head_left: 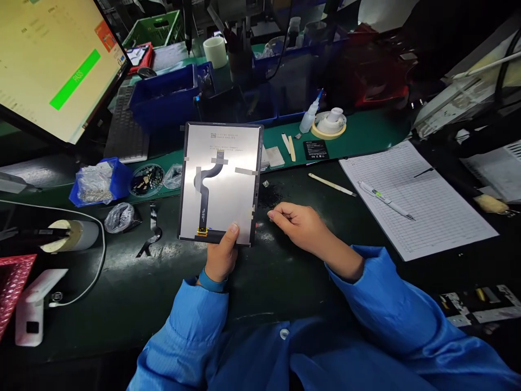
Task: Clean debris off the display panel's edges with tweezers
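My left hand (221,258) grips the lower edge of a tablet display panel (236,198), thumb on its silvery back. The panel is held up with its back facing me. A dark ribbon cable (204,205) curves down that back, with small grey tape pieces (245,171) beside and across it. My right hand (300,227) is apart from the panel, just right of its lower edge, with thumb and curled fingers pinched together. Anything between those fingertips is too small or hidden to make out. Left of the panel, a loose flex cable (153,233) lies on the dark bench.
A monitor (52,60) showing PASS stands at the upper left. Blue bins (163,89), a glue bottle (309,118) and tape rolls (329,125) line the back. A plastic stick (331,184) lies beside a ruled sheet (411,201) bearing a pen (385,201). A white cable (101,255) curves at left.
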`<action>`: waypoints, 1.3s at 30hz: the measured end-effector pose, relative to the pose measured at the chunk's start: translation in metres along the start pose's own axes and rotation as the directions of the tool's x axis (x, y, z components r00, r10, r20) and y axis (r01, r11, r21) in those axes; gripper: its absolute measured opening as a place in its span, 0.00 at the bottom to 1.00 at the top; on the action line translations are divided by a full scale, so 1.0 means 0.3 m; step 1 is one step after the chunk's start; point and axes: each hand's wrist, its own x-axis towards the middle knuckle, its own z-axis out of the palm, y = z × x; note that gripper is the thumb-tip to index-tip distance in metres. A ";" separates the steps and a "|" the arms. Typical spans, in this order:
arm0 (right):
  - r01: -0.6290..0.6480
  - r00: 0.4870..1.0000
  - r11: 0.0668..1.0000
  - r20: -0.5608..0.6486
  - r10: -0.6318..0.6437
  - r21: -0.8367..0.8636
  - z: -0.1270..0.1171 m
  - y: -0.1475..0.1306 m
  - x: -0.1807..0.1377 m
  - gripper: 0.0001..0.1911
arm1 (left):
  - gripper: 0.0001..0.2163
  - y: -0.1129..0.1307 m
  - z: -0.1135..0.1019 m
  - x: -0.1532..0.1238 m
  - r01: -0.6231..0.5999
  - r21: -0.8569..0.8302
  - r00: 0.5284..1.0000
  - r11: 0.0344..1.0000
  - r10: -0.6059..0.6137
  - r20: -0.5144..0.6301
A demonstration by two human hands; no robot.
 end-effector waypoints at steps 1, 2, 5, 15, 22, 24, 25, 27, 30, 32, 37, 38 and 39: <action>-0.009 1.000 1.000 0.006 0.009 0.015 0.000 -0.005 -0.001 0.16 | 0.24 0.001 0.001 0.000 0.015 -0.033 1.000 0.999 -0.015 0.007; -0.018 1.000 0.999 0.013 0.017 0.044 -0.001 -0.012 -0.002 0.15 | 0.24 0.002 0.002 -0.001 0.028 -0.058 1.000 0.998 -0.027 0.015; -0.052 0.996 0.969 0.088 0.031 0.240 0.000 -0.045 -0.008 0.13 | 0.26 0.001 0.006 0.000 0.039 -0.059 0.999 0.997 -0.039 0.013; -0.130 0.971 0.837 0.241 -0.003 0.532 0.058 -0.110 -0.054 0.15 | 0.25 -0.046 -0.017 -0.013 -0.017 0.088 1.000 0.996 0.017 0.003; -0.082 0.993 0.871 0.115 0.029 0.484 0.082 -0.100 -0.064 0.11 | 0.23 -0.064 -0.027 -0.022 0.016 0.155 0.999 0.988 -0.021 0.025; -0.090 0.995 0.880 0.073 0.064 0.466 0.089 -0.103 -0.066 0.10 | 0.23 -0.070 -0.029 -0.024 0.013 0.188 1.000 0.982 -0.016 0.015; -0.090 0.996 0.882 0.051 0.074 0.462 0.091 -0.106 -0.066 0.09 | 0.23 -0.072 -0.028 -0.024 0.011 0.194 1.000 0.981 -0.014 0.014; -0.081 0.996 0.885 0.006 0.088 0.458 0.092 -0.109 -0.066 0.08 | 0.21 -0.074 -0.027 -0.026 0.013 0.185 1.000 0.983 -0.017 0.024; -0.060 0.994 0.896 -0.059 0.096 0.440 0.088 -0.111 -0.063 0.08 | 0.20 -0.072 -0.023 -0.031 0.015 0.172 0.999 0.985 -0.024 0.047; -0.047 0.991 0.902 -0.095 0.097 0.429 0.083 -0.110 -0.062 0.09 | 0.20 -0.068 -0.020 -0.035 0.011 0.174 0.999 0.985 -0.020 0.050; -0.032 0.986 0.894 -0.134 0.102 0.447 0.068 -0.106 -0.055 0.08 | 0.19 -0.054 -0.007 -0.038 0.032 0.147 0.998 0.989 -0.040 0.052; -0.030 0.985 0.892 -0.141 0.104 0.451 0.064 -0.105 -0.053 0.07 | 0.20 -0.051 -0.004 -0.038 0.042 0.136 0.998 0.990 -0.049 0.050; -0.027 0.983 0.891 -0.149 0.105 0.453 0.059 -0.103 -0.051 0.07 | 0.21 -0.048 -0.002 -0.038 0.053 0.124 0.997 0.991 -0.059 0.046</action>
